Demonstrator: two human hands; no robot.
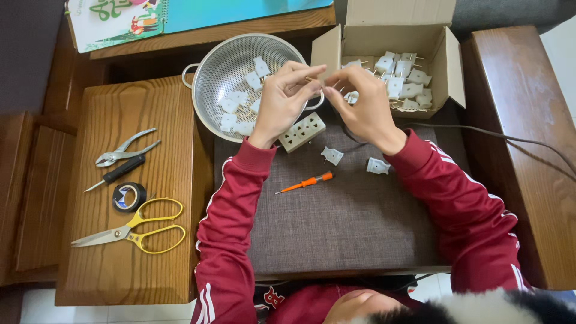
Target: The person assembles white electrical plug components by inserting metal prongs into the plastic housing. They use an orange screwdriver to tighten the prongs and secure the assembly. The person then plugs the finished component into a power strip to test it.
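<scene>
Small part: pinched between the fingertips of my left hand (282, 99) and right hand (363, 105), held up between the colander and the box; too small to tell exactly what it is (thin metal pins, I think).
Left fingers: thumb and forefinger pressed together on it, the others curled.
Right fingers: tips pinching the other end, the rest spread loosely.
Slip risk: if my pinch loosens, the piece could drop onto the grey mat (348, 222) or into the steel colander (237, 84) among the white plugs.
Nearby: the white socket block (302, 131) just near of my left hand, cardboard box (396, 66) far right, orange screwdriver (306, 182) nearer.
Left bench: yellow scissors (135, 231), well apart.
</scene>
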